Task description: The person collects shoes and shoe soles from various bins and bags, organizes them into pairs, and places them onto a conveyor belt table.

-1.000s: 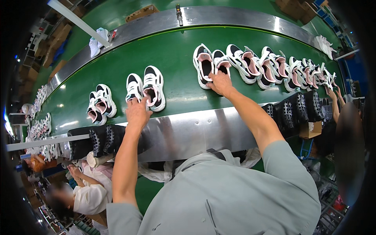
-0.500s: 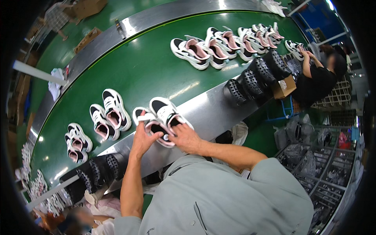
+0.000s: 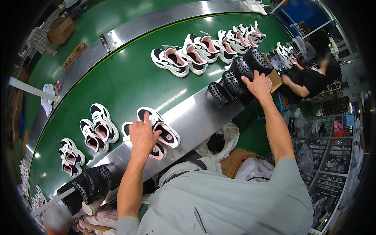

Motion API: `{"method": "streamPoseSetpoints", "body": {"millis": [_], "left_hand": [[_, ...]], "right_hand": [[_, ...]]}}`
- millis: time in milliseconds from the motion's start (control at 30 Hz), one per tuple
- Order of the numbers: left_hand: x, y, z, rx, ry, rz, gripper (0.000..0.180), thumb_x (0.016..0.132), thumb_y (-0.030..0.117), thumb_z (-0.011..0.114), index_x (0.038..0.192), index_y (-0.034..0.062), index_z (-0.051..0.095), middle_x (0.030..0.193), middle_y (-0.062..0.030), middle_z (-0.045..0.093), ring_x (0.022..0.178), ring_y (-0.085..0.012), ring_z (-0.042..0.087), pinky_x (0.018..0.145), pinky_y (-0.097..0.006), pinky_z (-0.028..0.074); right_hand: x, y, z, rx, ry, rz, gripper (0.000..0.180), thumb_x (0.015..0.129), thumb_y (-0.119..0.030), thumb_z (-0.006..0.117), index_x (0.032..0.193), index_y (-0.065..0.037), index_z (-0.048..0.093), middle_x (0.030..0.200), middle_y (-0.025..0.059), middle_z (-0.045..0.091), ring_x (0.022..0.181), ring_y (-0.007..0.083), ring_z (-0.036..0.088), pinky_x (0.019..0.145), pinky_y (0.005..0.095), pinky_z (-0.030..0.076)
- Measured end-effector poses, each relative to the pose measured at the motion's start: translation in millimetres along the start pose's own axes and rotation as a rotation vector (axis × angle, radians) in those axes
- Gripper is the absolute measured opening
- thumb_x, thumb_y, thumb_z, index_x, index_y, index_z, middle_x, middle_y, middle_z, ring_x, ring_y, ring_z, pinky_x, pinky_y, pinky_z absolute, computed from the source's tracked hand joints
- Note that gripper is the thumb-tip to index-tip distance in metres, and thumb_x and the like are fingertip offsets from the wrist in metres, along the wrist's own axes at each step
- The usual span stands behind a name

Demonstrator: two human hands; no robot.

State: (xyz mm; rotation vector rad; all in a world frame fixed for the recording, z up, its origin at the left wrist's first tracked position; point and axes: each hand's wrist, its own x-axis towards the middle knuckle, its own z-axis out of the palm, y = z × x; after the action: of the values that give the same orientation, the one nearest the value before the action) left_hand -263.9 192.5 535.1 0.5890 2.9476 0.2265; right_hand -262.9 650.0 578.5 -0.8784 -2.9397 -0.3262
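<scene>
By right fingers (image 3: 247, 80), black forms (image 3: 232, 82)

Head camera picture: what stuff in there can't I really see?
- Head view: the middle of one shoe, hidden by the left hand.
- Head view: whether the right hand grips the black perforated forms or only touches them; the back of the hand hides its underside.
- Head view: how many shoes stand at the far left; too small and dim near the rim.

The green belt (image 3: 125, 78) leaves passage midway; black forms (image 3: 232, 82) crowd the ledge (image 3: 192, 117).
</scene>
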Motion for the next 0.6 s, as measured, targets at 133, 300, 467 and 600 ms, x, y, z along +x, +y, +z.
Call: {"method": "streamPoseSetpoints", "body": {"millis": [133,300,467,600], "left_hand": [[4.7,-12.0,44.3,-0.158,0.011,0.018,0.022,0.082,0.016,0.071,0.092,-0.0011,0.061,0.083,-0.0236,0.068,0.078,-0.0424,0.063,0.071,-0.051,0.051],[11.0,-18.3,34.4,-0.502,-0.043,-0.081,0.028,0.083,0.019,0.071,0.088,-0.0065,0.060,0.084,-0.0296,0.065,0.084,-0.0477,0.063,0.074,-0.053,0.049],[22.9,-20.7,35.8,-0.651,-0.154,-0.110,0.030,0.087,0.022,0.064,0.083,-0.0074,0.064,0.086,-0.0306,0.066,0.087,-0.0462,0.065,0.080,-0.050,0.051],[32.0,-11.0,35.7,-0.599,-0.248,-0.103,0.022,0.087,0.017,0.059,0.092,-0.0016,0.071,0.092,-0.0272,0.068,0.090,-0.0446,0.065,0.083,-0.050,0.051]], "right_hand": [[8.8,3.1,3.2,-0.130,-0.024,-0.080,0.065,0.088,-0.064,0.060,0.112,-0.004,0.061,0.108,0.0200,0.066,0.098,0.0377,0.068,0.079,0.0477,0.056],[-18.7,-11.2,-42.6,0.118,0.290,-0.323,0.051,0.086,-0.054,0.069,0.083,-0.004,0.061,0.079,0.0155,0.067,0.072,0.0362,0.067,0.062,0.0456,0.053],[-140.1,-97.8,-65.9,0.592,-0.353,-0.754,0.048,0.087,-0.047,0.070,0.077,0.000,0.061,0.074,0.0216,0.064,0.069,0.0431,0.063,0.062,0.0497,0.050],[-178.4,-141.9,-33.2,0.578,-0.662,-0.766,0.046,0.090,-0.040,0.067,0.076,0.004,0.066,0.069,0.0250,0.064,0.071,0.0448,0.065,0.063,0.0527,0.050]]}}
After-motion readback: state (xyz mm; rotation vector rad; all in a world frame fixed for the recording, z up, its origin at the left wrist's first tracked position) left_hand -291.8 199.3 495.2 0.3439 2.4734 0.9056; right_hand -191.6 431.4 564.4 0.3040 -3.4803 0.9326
